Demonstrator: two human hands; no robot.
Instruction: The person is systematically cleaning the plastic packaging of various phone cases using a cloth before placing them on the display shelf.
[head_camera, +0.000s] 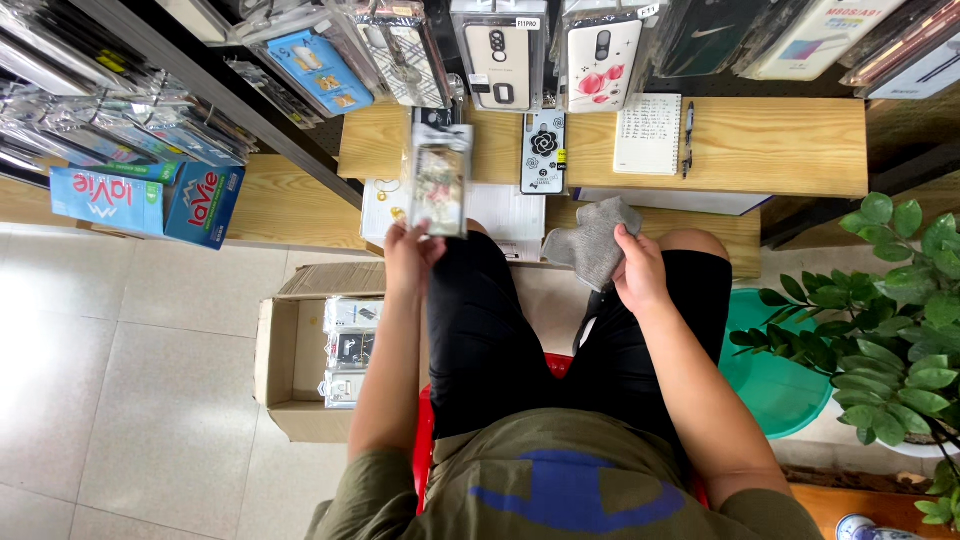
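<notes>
My left hand (412, 252) holds up a phone case in a clear plastic package (439, 180) by its lower end, in front of the wooden shelf (780, 145). My right hand (640, 270) grips a crumpled grey cloth (592, 242) above my right knee. I sit on a red stool (424, 440) in black shorts. A black phone case with a white flower (543, 152) lies on the shelf between the two hands.
A cardboard box (280, 370) with several packaged cases stands on the tiled floor at my left. Packaged cases hang above the shelf. A notepad (647, 134) with a pen, a blue carton (150, 200), a green basin (775, 380) and a potted plant (895, 330) surround me.
</notes>
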